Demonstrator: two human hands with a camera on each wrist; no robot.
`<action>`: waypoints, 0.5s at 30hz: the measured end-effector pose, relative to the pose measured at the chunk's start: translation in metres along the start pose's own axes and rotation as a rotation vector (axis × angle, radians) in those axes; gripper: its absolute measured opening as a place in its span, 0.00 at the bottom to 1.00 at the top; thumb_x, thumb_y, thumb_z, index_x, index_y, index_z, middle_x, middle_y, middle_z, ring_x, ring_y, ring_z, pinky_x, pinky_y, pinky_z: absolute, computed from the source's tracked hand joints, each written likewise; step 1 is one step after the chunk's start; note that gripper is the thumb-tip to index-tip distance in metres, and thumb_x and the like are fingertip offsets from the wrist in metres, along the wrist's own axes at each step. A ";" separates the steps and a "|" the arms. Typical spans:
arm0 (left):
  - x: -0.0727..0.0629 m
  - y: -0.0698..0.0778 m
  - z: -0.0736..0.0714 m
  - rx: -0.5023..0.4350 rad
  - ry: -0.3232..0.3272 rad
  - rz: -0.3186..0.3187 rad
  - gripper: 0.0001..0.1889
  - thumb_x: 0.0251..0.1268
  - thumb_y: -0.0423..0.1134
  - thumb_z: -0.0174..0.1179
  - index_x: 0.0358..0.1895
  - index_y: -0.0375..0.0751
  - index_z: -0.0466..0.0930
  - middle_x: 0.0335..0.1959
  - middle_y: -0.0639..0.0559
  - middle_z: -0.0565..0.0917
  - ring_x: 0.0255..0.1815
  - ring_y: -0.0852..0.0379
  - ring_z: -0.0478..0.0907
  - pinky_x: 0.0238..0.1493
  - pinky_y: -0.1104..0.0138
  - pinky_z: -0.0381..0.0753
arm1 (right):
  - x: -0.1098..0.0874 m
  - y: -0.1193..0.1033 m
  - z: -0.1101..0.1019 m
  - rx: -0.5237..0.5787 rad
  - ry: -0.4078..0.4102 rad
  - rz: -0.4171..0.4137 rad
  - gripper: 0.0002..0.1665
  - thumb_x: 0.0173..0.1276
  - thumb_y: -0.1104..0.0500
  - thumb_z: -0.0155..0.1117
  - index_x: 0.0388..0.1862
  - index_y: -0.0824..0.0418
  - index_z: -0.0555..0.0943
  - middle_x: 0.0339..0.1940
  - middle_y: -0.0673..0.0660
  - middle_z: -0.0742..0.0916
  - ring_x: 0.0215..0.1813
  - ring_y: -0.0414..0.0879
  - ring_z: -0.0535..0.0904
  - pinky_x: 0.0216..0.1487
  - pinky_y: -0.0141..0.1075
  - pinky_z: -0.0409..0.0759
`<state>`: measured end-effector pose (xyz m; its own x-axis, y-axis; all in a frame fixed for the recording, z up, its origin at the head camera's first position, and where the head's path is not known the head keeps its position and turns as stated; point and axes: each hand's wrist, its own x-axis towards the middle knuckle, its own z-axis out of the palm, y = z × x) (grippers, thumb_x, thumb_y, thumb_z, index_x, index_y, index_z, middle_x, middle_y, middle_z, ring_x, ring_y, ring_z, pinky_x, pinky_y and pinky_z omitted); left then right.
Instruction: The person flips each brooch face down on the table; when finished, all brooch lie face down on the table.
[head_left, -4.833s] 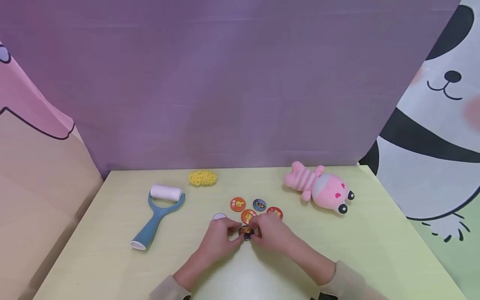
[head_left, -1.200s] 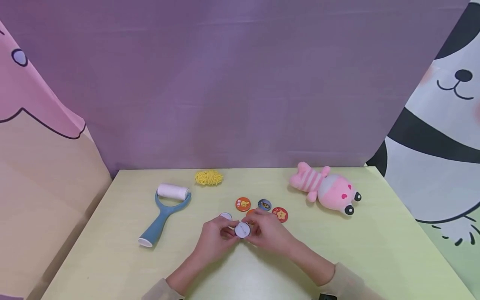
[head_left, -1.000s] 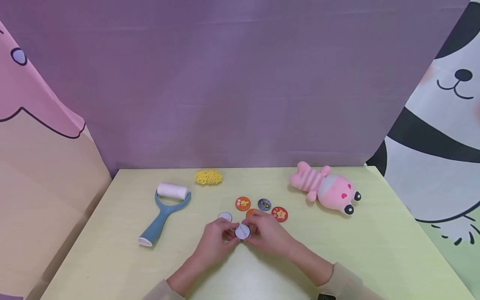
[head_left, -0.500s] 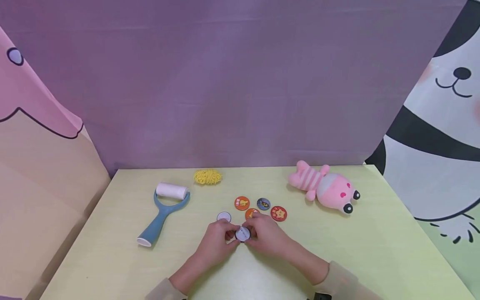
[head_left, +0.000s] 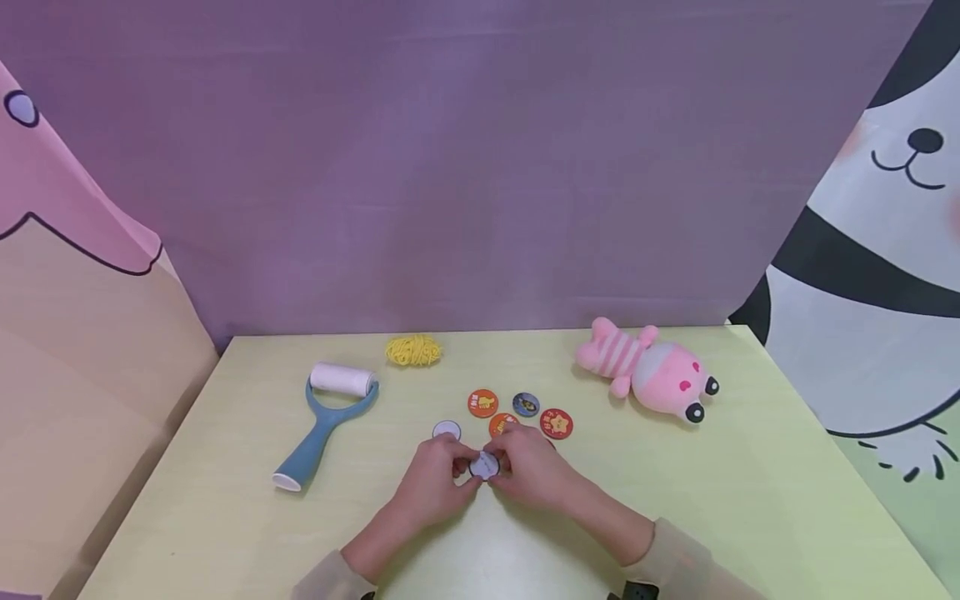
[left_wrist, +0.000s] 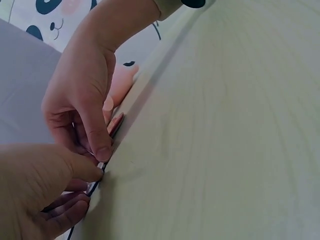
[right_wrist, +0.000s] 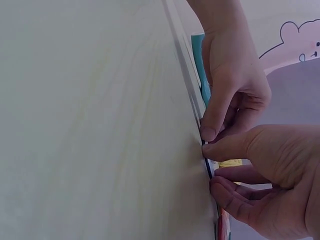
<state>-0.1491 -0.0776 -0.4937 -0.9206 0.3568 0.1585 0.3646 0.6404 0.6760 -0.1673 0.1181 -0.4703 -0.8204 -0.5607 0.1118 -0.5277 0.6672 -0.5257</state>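
A round button badge, white back up with a thin pin line across it, is pinched at its rim between both hands. My left hand holds the left side between thumb and fingers. On the right side, my right hand does the same. Both wrist views show the badge's dark edge low at the tabletop. Just beyond the hands lie two orange badges, one apart and one partly covered by the right hand. Near them are a blue badge, a red star badge and a white disc.
A blue-handled lint roller lies on the left of the pale table. Yellow yarn sits by the back edge. A pink striped plush toy lies at the back right. A purple backdrop rises behind.
Several seconds ago the badge lay dark picture up between the hands; it is now white back up. Over the last second both hands brought it slightly lower and nearer, keeping their grip.
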 end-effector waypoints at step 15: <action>0.018 0.015 -0.004 0.008 0.014 0.088 0.08 0.63 0.36 0.74 0.43 0.38 0.94 0.33 0.51 0.90 0.33 0.60 0.81 0.39 0.73 0.81 | -0.025 0.029 -0.048 0.008 0.076 0.093 0.13 0.62 0.68 0.76 0.47 0.64 0.90 0.37 0.55 0.89 0.36 0.41 0.83 0.39 0.30 0.83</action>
<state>-0.1605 -0.0641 -0.4780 -0.8866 0.4027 0.2273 0.4455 0.6121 0.6533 -0.1730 0.1747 -0.4477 -0.8804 -0.4573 0.1256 -0.4466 0.7106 -0.5437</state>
